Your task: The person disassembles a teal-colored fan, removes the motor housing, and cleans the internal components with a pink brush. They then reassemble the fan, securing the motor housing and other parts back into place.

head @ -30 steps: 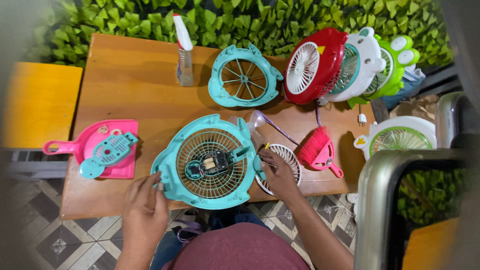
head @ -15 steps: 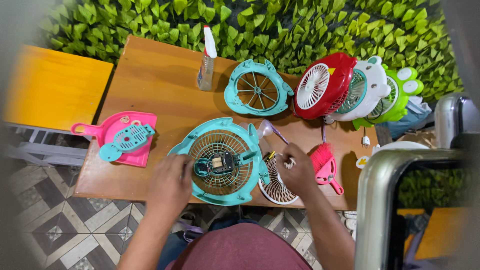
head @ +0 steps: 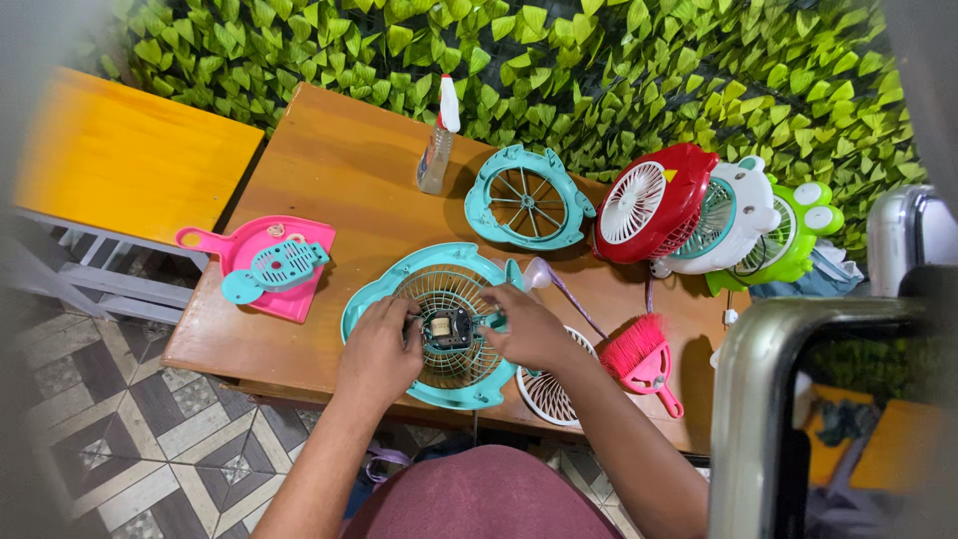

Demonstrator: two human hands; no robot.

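Toward the counter's (head: 329,160) left edge lay a pink dustpan (head: 289,289) with a small teal grille piece (head: 274,268) resting on it. Near the front edge, at the middle, sat the teal fan housing (head: 384,289), grille up, with a small dark motor block (head: 446,329) at its centre. Our left hand (head: 377,351) rested on the grille with fingers curled toward the motor; our right hand (head: 527,327) pinched in from the other side. Both were closed narrowly around that centre part, though we could not tell how firm the grip was. A white round grille (head: 549,394) lay just beside the housing, overhanging the front edge, and a pink brush (head: 639,359) lay to its right. Farther back stood a spray bottle (head: 437,140), a second teal fan frame (head: 527,200), then red (head: 649,205), white (head: 728,220) and green (head: 788,235) fans leaning together near the back right corner.

We judged the risks to be small: the housing sat close to the front edge, so a push from either hand could slide it off, and the white grille could be knocked down by our right forearm.
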